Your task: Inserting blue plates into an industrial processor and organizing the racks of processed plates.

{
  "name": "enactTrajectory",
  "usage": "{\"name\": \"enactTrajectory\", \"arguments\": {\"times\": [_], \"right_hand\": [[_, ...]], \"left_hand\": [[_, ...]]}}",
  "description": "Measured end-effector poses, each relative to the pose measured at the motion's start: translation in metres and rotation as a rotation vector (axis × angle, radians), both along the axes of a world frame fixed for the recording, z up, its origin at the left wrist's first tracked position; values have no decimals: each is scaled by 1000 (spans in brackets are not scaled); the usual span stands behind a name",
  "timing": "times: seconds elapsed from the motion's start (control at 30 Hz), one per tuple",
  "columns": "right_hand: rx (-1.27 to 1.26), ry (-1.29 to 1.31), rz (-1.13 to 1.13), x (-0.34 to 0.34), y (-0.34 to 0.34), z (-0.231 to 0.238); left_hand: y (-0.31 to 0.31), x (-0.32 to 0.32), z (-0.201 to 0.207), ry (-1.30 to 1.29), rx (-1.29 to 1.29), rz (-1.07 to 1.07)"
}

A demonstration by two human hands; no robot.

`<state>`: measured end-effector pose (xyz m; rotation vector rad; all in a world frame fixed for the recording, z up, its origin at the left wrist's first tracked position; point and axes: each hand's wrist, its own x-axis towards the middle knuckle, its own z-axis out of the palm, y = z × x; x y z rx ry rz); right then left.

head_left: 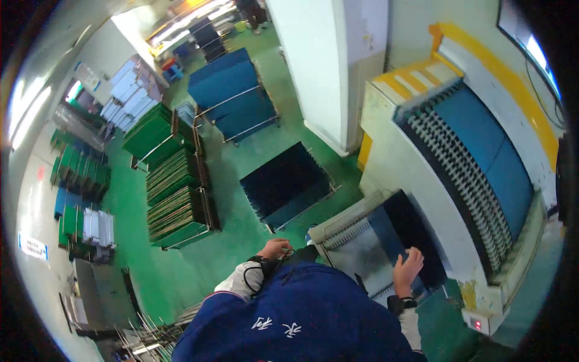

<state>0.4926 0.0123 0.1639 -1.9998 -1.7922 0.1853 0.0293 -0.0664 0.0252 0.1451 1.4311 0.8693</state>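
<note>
My right hand (408, 269) is loosely spread, the blue panel (385, 231) near its eleven o'clock; from here I can't tell whether they touch, or whether my curled left hand (275, 248) pinches anything.

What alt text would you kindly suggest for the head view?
A person's right hand is over a dark panel beside a white machine; the left hand is near a blue garment. Racks hold green panels and blue panels.

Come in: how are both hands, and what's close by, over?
Right hand open, by dark panels; contact unclear. Left hand at waist, grip unclear. White machine close on the right.
</note>
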Motion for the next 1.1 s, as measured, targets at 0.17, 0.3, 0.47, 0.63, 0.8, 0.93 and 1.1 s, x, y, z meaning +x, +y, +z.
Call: {"name": "enactTrajectory", "arguments": {"times": [0.17, 0.3, 0.47, 0.63, 0.8, 0.93, 1.1], "right_hand": [[-104, -91, -22, 11, 3, -17], [-160, -188, 10, 17, 0, -24], [-182, -274, 71, 38, -15, -34], [-241, -320, 74, 50, -20, -39], [-190, -291, 139, 66, -11, -60], [-110, -300, 118, 76, -11, -74], [-251, -349, 92, 65, 2, -59]], "left_hand": [[-7, -2, 2, -47, 4, -23], [-13, 2, 1, -83, -9, 57], [-16, 5, 9, -9, -15, 1], [-11, -2, -3, -21, -33, 32], [9, -5, 6, -30, 62, -62], [38, 4, -4, 85, -33, -150], [34, -7, -33, 37, 36, -94]]}}
